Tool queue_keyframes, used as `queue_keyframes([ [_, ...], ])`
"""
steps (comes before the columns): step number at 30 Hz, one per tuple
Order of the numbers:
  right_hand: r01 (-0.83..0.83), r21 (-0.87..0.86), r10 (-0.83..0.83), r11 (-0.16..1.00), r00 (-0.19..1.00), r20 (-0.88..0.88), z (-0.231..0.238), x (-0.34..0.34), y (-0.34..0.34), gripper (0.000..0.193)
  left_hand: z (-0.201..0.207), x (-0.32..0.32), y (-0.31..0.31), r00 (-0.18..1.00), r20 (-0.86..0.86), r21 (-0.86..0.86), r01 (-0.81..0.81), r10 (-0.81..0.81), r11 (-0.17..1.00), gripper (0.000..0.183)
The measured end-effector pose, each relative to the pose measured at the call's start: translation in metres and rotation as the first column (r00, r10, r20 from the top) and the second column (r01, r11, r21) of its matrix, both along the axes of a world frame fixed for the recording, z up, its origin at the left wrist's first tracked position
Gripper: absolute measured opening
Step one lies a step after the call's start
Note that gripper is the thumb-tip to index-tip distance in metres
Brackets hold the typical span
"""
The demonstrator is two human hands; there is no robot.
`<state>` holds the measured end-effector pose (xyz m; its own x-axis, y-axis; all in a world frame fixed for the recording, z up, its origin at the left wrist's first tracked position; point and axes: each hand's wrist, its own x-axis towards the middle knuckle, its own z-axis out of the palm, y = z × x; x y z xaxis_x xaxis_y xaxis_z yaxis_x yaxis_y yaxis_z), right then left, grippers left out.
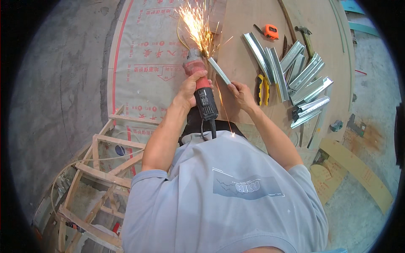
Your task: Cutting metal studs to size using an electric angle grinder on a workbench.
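Observation:
My left hand (188, 89) is wrapped round the body of a red and black angle grinder (206, 103), its head pointing away from me. A spray of bright sparks (196, 25) shoots forward from the grinder's head. To the right of the head, a short length of silvery metal channel (219, 71) slants toward me, its far end close to the head. My right hand (241, 95) is closed on the near end of this channel. The sparks hide the disc and the exact contact point. One thin streak of sparks runs back toward my shirt.
Several cut metal channels (276, 74) lie on the board (240, 25) at the right. Around them are yellow-black pliers (262, 90), an orange tape measure (271, 31) and a hammer (307, 40). A wooden frame (103, 173) stands at the near left, beside printed floor sheeting (145, 92).

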<state>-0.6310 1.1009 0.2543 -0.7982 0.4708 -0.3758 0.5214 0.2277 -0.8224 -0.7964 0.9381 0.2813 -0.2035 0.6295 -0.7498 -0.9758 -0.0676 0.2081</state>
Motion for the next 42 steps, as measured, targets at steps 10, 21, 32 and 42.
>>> queue_keyframes([
  [10,-0.015,-0.066,0.017,0.998,0.999,0.028,-0.005,0.002,0.006,0.033,0.028,0.007,0.003,0.986,-0.160,0.034,-0.051,0.056,0.998,0.037],
  [21,0.150,0.054,-0.150,0.987,0.989,-0.012,0.018,0.008,-0.004,0.028,0.025,0.005,0.003,0.999,-0.047,0.122,-0.017,0.023,0.992,0.037],
  [32,0.503,-0.493,-0.507,0.710,0.851,0.139,0.024,-0.024,0.022,0.023,0.035,-0.023,-0.028,0.993,-0.068,0.221,-0.082,0.100,0.972,0.032],
  [42,-0.539,0.808,0.537,0.237,0.766,0.353,0.044,0.001,0.060,0.015,0.012,-0.030,-0.057,0.980,-0.027,0.164,-0.192,0.199,0.968,0.034],
])
